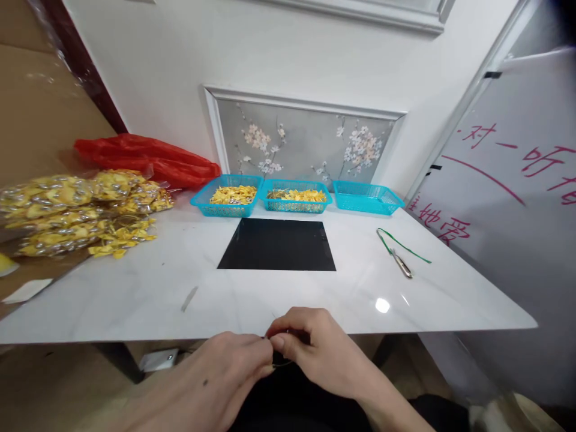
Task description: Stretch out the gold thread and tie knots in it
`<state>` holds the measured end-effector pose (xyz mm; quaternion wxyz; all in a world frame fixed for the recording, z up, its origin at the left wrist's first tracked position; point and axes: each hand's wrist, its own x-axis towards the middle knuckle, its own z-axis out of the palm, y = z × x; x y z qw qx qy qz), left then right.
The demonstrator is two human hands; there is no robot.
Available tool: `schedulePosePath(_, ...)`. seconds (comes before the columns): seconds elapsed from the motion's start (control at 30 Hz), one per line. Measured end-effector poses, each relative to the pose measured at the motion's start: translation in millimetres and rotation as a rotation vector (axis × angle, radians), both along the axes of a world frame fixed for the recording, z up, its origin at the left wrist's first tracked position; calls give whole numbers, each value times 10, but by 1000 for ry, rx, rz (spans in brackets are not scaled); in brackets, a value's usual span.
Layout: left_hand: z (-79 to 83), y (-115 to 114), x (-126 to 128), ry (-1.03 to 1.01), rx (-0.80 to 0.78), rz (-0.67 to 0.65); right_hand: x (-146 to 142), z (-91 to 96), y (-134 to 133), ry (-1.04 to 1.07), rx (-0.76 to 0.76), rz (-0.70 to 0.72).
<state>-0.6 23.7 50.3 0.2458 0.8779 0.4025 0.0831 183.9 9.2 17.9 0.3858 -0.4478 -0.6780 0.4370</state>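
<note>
My left hand (225,375) and my right hand (315,348) meet just below the front edge of the white table (148,288). Their fingertips pinch a small dark item with a thin wire or thread (279,357) between them; it is too small to name. The item is mostly hidden by the fingers. Both hands hover over my dark lap, apart from the tabletop.
A black mat (279,245) lies mid-table. Three blue baskets stand at the back: left (227,197) and middle (294,198) hold yellow pieces, right (366,197) looks empty. Bags of yellow pieces (76,210) and a red bag (144,157) sit left. Small snips with green cord (400,255) lie right.
</note>
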Motion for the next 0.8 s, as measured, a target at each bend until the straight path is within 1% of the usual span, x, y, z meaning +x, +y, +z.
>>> schedulePosePath(0.1,37,-14,73,72,-24,-3,25,8,-29,-75,84,-26)
schedulePosePath(0.2,48,-34,115,41,5,-28,-5,-40,-62,-123,145,-70)
schedulePosePath(0.27,-2,-52,71,9,54,-19,-24,-84,-76,-140,200,-86)
schedulePosePath(0.33,-89,-61,-31,-19,97,6,-19,-117,-89,-132,244,-105)
schedulePosePath(0.4,-178,-52,-156,-50,144,41,16,-136,-109,-91,258,-139)
schedulePosePath(0.5,-244,-19,-281,-93,192,57,83,-150,-144,6,209,-222)
schedulePosePath(0.57,-239,-6,-278,-99,179,62,101,-155,-165,82,139,-273)
schedulePosePath(0.67,-212,-23,-160,-129,136,141,57,-147,-193,168,45,-294)
schedulePosePath(0.8,-202,-70,35,-197,3,193,-50,-104,-238,137,35,-251)
